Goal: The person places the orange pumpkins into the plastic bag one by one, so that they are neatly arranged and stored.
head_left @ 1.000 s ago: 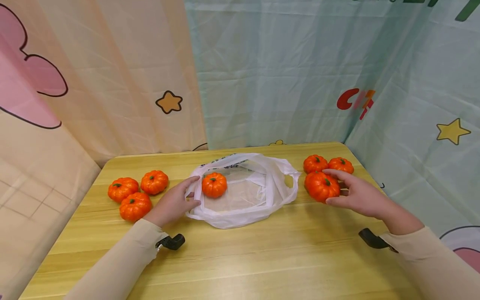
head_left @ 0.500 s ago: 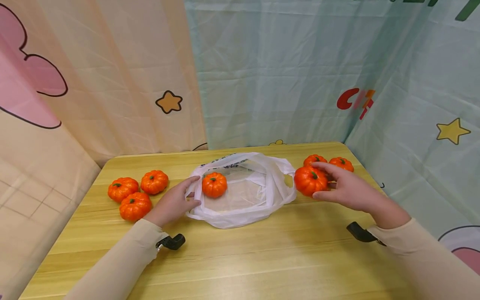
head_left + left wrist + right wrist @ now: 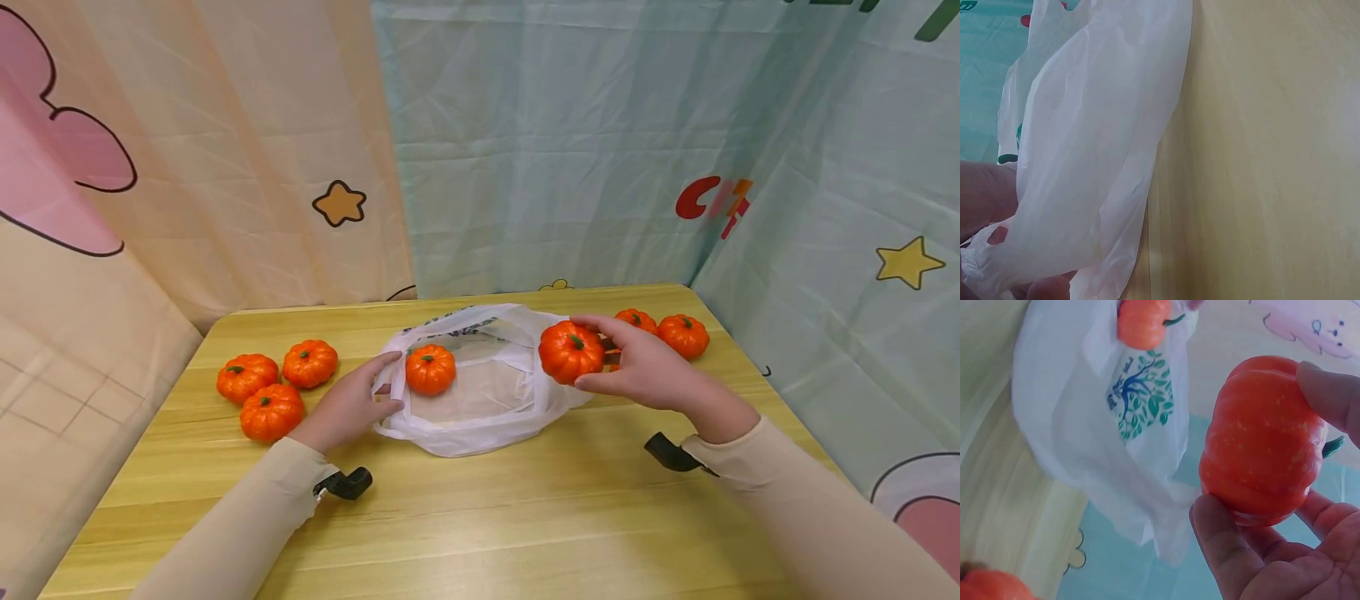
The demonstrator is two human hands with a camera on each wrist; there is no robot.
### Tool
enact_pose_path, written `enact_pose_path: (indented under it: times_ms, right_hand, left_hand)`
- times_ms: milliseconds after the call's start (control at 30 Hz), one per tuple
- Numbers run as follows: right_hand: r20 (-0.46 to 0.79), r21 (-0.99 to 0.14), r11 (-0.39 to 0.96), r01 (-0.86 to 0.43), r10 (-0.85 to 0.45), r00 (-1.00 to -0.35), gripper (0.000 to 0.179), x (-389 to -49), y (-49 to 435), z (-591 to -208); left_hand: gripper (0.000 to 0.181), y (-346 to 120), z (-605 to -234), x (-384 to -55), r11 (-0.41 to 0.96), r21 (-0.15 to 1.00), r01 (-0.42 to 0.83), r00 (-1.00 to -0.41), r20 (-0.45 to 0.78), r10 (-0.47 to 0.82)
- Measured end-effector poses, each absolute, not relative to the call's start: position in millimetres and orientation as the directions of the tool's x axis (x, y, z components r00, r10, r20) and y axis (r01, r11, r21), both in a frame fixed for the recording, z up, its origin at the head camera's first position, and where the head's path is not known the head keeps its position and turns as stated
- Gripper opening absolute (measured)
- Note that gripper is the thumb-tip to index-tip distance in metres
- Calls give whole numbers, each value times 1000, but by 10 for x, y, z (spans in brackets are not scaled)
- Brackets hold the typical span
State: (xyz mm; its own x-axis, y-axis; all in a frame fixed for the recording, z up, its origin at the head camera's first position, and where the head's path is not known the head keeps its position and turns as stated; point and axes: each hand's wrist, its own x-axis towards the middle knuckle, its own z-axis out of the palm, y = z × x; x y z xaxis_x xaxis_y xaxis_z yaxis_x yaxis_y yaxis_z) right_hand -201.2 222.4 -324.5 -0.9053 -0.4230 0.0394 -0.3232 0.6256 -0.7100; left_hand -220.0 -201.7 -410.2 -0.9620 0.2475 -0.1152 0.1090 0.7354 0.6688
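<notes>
A white plastic bag [image 3: 480, 442] lies with its mouth spread wide in the middle of the table. My left hand [image 3: 348, 404] grips its left edge; the left wrist view shows the bag's film [image 3: 1097, 137] bunched at the fingers. One small orange pumpkin [image 3: 431, 370] with a green stem sits inside the bag, near that edge. My right hand [image 3: 648, 367] holds another small pumpkin [image 3: 572, 352] over the bag's right side, covering the handle there. Thumb and fingers wrap the held pumpkin [image 3: 1260, 437] from opposite sides in the right wrist view.
Three more pumpkins, one of them the front pumpkin [image 3: 272, 412], are grouped left of the bag. Behind my right hand are two others, a right pumpkin [image 3: 683, 336] and a partly hidden pumpkin [image 3: 636, 319]. Printed curtains [image 3: 540, 167] hang behind the wooden table [image 3: 480, 517].
My right hand has carried its pumpkin leftward, from beside the right-hand pumpkins to over the bag's right side. My left hand keeps its grip on the bag's edge.
</notes>
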Motion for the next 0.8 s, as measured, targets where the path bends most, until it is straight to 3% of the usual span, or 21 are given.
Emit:
enact_pose_path:
  times_ms: [800]
  right_hand:
    - [24,-653,665,-363,-461,-887,80,-2430,1269,-3380]
  left_hand:
    - [81,-1979,-4080,-2208,729,676,104,-959,-127,255]
